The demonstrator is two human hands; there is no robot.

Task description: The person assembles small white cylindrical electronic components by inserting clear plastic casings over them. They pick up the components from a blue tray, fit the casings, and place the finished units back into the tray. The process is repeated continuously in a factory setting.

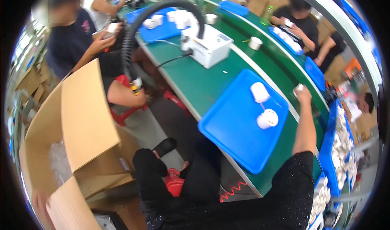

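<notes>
My right hand (303, 95) reaches out over the green conveyor belt, its fingers closed around a small white piece (298, 88) whose kind I cannot make out. Left of that arm, a blue tray (227, 124) lies on the green workbench. Two white cup-shaped parts (260, 92) rest in it, the nearer one (267, 119) showing a round end, with a thin pink strand between them. At the lower left, a blurred hand, seemingly my left hand (40, 207), is against the side of the open cardboard box (87, 116); its fingers are too smeared to read.
A white machine (209, 47) with a black hose (129, 47) stands on the bench, near a blue tray (162, 32) of white parts. One white part (255, 43) sits on the belt. Co-workers sit on both sides. Blue bins (331, 156) of white parts stand right.
</notes>
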